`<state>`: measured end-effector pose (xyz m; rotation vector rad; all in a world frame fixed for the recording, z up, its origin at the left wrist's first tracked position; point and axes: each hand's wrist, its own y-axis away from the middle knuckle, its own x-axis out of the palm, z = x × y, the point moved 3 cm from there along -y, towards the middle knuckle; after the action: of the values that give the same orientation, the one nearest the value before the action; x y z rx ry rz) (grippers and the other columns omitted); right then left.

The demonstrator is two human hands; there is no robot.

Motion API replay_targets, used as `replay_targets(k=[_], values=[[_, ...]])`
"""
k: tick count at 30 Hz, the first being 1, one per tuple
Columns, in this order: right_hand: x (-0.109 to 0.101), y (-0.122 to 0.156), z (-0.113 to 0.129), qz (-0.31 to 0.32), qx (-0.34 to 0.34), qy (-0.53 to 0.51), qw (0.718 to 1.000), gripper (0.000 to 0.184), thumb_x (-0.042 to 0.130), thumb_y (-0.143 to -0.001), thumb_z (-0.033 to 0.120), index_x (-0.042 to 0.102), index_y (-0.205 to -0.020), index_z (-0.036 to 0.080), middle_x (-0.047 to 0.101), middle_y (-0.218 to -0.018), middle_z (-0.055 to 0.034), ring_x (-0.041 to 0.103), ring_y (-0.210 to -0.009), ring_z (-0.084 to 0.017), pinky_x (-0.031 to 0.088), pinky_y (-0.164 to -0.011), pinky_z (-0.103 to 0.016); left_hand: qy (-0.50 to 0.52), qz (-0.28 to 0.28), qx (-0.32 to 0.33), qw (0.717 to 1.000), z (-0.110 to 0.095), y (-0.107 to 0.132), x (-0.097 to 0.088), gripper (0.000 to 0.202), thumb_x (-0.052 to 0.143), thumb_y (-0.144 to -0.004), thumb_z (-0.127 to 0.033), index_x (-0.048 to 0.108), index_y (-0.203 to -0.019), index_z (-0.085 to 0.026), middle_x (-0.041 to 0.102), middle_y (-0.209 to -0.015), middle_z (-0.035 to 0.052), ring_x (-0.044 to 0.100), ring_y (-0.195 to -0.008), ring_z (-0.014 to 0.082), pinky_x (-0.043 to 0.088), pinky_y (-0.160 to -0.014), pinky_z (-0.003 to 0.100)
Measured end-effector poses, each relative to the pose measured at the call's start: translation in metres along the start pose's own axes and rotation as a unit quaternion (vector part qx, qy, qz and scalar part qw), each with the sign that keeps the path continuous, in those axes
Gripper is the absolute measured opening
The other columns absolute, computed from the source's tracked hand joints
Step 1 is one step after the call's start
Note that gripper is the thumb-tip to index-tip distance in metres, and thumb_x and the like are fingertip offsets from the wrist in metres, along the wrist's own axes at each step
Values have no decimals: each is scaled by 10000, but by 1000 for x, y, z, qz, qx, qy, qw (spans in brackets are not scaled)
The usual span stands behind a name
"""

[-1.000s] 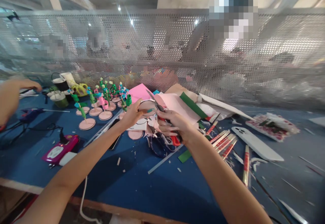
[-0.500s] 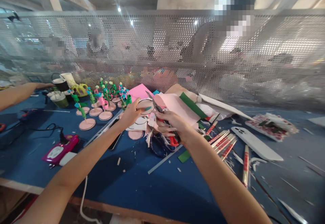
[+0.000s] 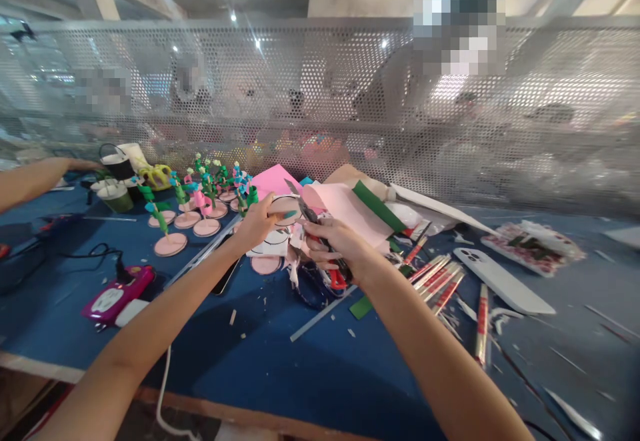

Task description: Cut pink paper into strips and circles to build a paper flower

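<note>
My left hand [image 3: 256, 226] pinches a white round piece [image 3: 281, 205] with a black outline along its edge, held up above the table. My right hand [image 3: 344, 246] is wrapped round the red and black handles of a pair of scissors [image 3: 306, 210], whose blades point up and away beside the piece's right edge. Below my left hand lies a white sheet [image 3: 273, 243] with black curved lines, next to a pale pink disc [image 3: 266, 265]. My fingers partly hide the handles and the round piece.
Several small paper-flower stands [image 3: 171, 244] on pink discs fill the left. A magenta power adapter [image 3: 118, 292], a white phone [image 3: 503, 282], red-and-gold sticks [image 3: 440, 279] and pink paper [image 3: 345, 209] lie around. Another person's arm [image 3: 37, 177] reaches in at left; a perforated metal screen [image 3: 280, 94] stands behind.
My right hand's fingers and the scissors handles have drawn slightly closer together. My left hand keeps the round piece in nearly the same place. The other person's hand has shifted a little.
</note>
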<state>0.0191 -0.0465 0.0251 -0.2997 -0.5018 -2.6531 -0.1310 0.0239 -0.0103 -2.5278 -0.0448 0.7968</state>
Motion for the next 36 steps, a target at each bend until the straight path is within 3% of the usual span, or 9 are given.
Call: replay_targets(k=[6, 10, 18, 22, 26, 28, 33, 36], values=[[5, 1, 1, -31, -3, -10, 999, 378, 452, -928, 194, 364, -560, 190, 311, -328, 98, 193, -251, -21, 229, -259, -118, -42, 35, 11, 998, -7, 7, 6, 126, 552, -754, -236, 500, -857, -185, 523, -607, -26, 470, -574, 146, 336, -567, 257], [2, 1, 4, -56, 7, -30, 998, 396, 357, -961, 164, 365, -565, 183, 315, -333, 88, 186, -250, -17, 185, -250, -105, -39, 2, 6, 999, -2, 6, 6, 148, 586, -746, -249, 457, -798, -198, 548, -653, -13, 511, -630, 161, 361, -591, 261], [-5, 3, 10, -34, 19, -62, 997, 390, 363, -971, 237, 358, -584, 193, 299, -350, 93, 150, -249, -8, 194, -252, -101, 19, -20, 4, 1000, 6, -3, -2, 232, 613, -764, -317, 476, -891, -178, 617, -795, 21, 570, -719, 169, 430, -617, 261], [-2, 4, 7, -2, -20, -19, 1000, 340, 452, -928, 227, 393, -595, 190, 345, -348, 85, 197, -244, -20, 240, -252, -122, -48, -35, 18, 998, -1, -2, -8, 175, 600, -779, -274, 521, -894, -170, 597, -727, 9, 550, -670, 160, 399, -603, 250], [4, 3, 0, -14, -76, 40, 996, 321, 480, -903, 220, 406, -592, 194, 342, -297, 89, 220, -223, -38, 263, -244, -144, -132, -28, 30, 990, -10, 1, -11, 185, 606, -780, -245, 548, -937, -168, 567, -666, 4, 534, -651, 167, 371, -611, 252], [2, -2, -3, -36, -91, 74, 992, 314, 512, -885, 226, 405, -591, 199, 349, -290, 90, 249, -222, -44, 281, -248, -153, -147, -18, 34, 988, -12, 2, -12, 167, 596, -792, -269, 555, -921, -170, 541, -627, -7, 520, -627, 163, 361, -598, 248], [-17, -11, 0, -163, -107, 85, 977, 303, 565, -843, 211, 370, -612, 217, 362, -334, 99, 322, -255, -49, 278, -270, -163, -134, -21, 44, 990, -13, 2, -14, 221, 569, -823, -341, 558, -952, -162, 571, -667, 7, 541, -653, 166, 371, -609, 244], [-13, -10, 2, -132, -152, 102, 974, 318, 601, -824, 314, 352, -643, 234, 373, -346, 101, 317, -252, -62, 275, -278, -190, -140, -24, 27, 990, -14, 2, -15, 228, 583, -816, -324, 551, -977, -165, 600, -720, 26, 565, -697, 188, 390, -641, 263]])
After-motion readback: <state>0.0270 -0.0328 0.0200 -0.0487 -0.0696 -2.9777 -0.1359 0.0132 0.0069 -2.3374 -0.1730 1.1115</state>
